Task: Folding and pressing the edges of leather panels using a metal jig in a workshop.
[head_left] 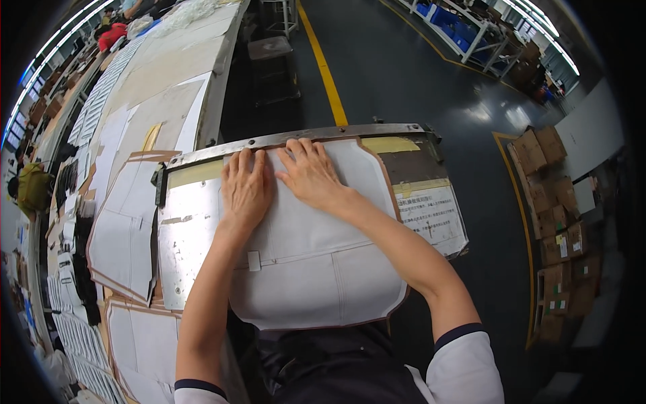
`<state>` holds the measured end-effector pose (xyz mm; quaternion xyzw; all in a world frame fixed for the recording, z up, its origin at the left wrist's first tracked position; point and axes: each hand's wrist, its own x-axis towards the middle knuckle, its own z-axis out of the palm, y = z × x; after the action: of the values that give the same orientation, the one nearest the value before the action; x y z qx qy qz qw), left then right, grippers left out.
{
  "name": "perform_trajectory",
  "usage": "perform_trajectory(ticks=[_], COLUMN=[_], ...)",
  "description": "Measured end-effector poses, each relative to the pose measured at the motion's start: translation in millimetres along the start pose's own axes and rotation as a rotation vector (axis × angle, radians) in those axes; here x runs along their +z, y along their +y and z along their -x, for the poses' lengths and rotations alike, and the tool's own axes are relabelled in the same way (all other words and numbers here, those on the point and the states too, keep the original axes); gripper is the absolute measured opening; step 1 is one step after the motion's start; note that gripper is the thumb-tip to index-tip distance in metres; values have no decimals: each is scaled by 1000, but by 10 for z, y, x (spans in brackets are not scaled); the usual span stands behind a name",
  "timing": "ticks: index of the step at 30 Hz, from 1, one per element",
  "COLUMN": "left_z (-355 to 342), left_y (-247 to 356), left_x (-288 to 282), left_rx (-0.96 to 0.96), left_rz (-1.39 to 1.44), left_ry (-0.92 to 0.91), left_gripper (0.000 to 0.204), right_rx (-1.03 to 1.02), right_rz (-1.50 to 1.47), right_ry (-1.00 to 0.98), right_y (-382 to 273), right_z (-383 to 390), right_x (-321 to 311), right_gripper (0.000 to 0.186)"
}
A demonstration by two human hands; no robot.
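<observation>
A pale grey sewn panel (303, 232) with brown edges and stitched seams lies over a metal machine plate (192, 236). Its far edge meets a long metal bar (269, 140), and its near end hangs toward my body. My left hand (245, 188) rests flat on the panel's far left part, fingers stretched toward the bar. Beside it, my right hand (313, 175) also presses down flat, its thumb spread toward the left hand. Neither hand grips anything. A small whitish tab (254, 261) shows on the panel below my left hand.
More pale panels with brown edges (124, 246) lie on the long worktable at left. A printed sheet (431, 215) covers the plate's right end. A dark stool (272, 67) stands beyond the bar. Cardboard boxes (565, 249) are stacked at far right; other people work at upper left.
</observation>
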<state>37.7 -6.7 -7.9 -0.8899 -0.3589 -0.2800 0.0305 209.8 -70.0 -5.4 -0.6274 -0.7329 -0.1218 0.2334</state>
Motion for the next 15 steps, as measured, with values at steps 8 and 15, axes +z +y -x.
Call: perform_trajectory(ticks=[8, 15], left_z=[8, 21], left_y=[56, 112], left_x=[-18, -13], left_rx=[-21, -53], left_rz=[-68, -88], left_ry=[-30, -68], left_gripper=[39, 40], right_rx=[110, 67], right_rz=[95, 28], right_ry=[-18, 67], right_y=[492, 586], right_z=[636, 653], right_x=[-387, -362], right_gripper=[52, 49])
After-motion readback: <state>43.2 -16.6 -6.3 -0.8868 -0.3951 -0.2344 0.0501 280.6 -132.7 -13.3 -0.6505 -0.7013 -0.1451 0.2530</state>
